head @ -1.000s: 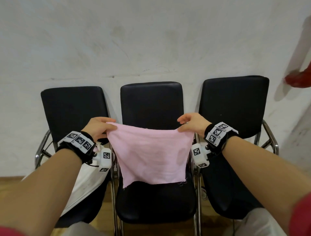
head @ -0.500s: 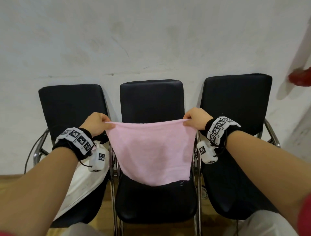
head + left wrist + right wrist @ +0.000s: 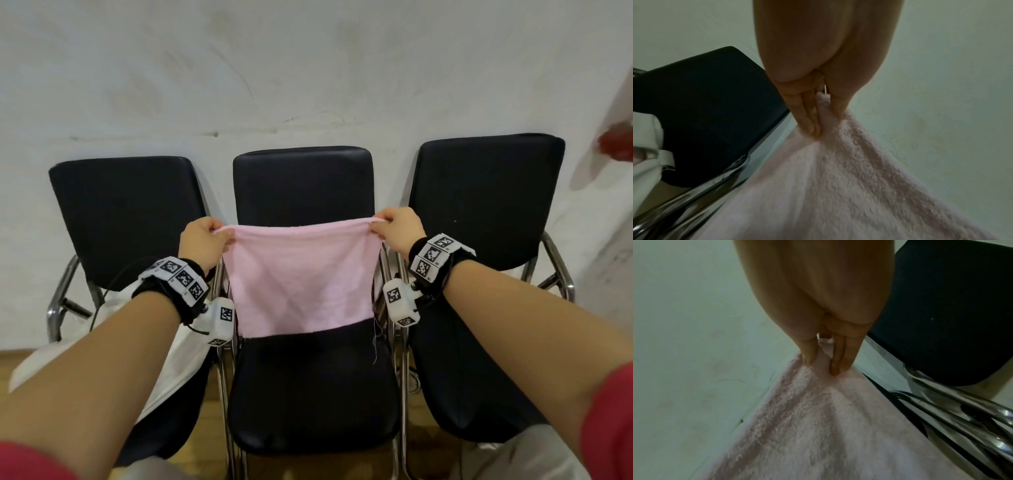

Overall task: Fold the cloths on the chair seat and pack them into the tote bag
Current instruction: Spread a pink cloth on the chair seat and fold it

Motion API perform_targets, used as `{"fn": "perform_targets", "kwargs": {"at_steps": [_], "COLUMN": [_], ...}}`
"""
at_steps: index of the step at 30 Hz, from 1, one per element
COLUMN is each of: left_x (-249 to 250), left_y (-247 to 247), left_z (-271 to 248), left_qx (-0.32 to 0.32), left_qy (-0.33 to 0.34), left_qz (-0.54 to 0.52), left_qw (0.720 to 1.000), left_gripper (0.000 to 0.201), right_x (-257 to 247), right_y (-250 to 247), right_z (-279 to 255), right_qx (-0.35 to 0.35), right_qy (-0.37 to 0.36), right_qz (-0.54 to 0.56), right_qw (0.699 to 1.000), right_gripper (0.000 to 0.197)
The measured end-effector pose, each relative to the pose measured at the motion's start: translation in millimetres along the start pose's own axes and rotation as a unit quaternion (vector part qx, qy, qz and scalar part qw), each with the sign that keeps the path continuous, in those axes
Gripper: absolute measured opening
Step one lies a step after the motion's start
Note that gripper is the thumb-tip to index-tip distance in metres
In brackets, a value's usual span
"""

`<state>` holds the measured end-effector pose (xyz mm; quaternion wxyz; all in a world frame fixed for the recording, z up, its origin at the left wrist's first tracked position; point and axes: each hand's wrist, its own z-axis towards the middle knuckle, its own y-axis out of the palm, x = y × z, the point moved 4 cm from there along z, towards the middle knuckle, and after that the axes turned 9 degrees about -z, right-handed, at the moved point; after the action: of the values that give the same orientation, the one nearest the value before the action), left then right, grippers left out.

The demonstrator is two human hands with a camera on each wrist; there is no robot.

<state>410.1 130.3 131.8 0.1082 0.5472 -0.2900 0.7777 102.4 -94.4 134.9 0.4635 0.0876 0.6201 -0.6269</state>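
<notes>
A pink terry cloth (image 3: 301, 277) hangs stretched in the air over the middle black chair (image 3: 311, 394), doubled over along its taut top edge. My left hand (image 3: 219, 233) pinches its top left corner, and my right hand (image 3: 378, 224) pinches the top right corner. In the left wrist view the fingers (image 3: 807, 120) and thumb clamp the pink cloth (image 3: 838, 178). The right wrist view shows the same pinch, fingers (image 3: 840, 358) on the cloth (image 3: 828, 426). A white tote bag (image 3: 178, 356) lies on the left chair seat, partly hidden by my left forearm.
Three black chairs with chrome frames stand side by side against a white wall: left chair (image 3: 126, 219), middle one, right chair (image 3: 486, 198). A red object (image 3: 616, 145) shows at the right edge. Wooden floor (image 3: 20, 359) lies below.
Both hands have risen and moved apart, pulling the cloth's top edge taut and straight. The cloth's lower edge has lifted off the seat's front part and hangs shorter.
</notes>
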Motion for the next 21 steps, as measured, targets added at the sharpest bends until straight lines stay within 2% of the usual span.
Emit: {"fn": "perform_targets", "kwargs": {"at_steps": [3, 7, 12, 14, 17, 21], "left_x": [5, -5, -36, -57, -106, -165], "left_y": [-2, -5, 1, 7, 17, 22], "left_z": [5, 0, -42, -71, -112, -162], "left_qx": [-0.007, -0.045, -0.113, -0.137, -0.173, -0.208], "left_qy": [0.04, 0.048, 0.026, 0.0, -0.042, -0.085], "left_qz": [0.017, 0.039, 0.107, 0.129, 0.164, 0.189], "left_qw": [0.999, 0.997, 0.988, 0.982, 0.97, 0.956], "left_gripper": [0.006, 0.004, 0.011, 0.007, 0.01, 0.003], "right_x": [0, 10, 45, 68, 100, 135], "right_y": [-4, 1, 25, 41, 63, 83], "right_z": [0, -10, -48, -72, -114, -163], "right_qx": [0.035, 0.015, -0.061, -0.103, -0.162, -0.224], "right_qy": [-0.011, -0.018, -0.014, -0.006, 0.014, 0.051], "right_qz": [0.013, 0.016, -0.043, -0.076, -0.106, -0.101], "right_qw": [0.999, 1.0, 0.997, 0.992, 0.981, 0.968], "right_gripper": [0.015, 0.014, 0.014, 0.013, 0.013, 0.012]}}
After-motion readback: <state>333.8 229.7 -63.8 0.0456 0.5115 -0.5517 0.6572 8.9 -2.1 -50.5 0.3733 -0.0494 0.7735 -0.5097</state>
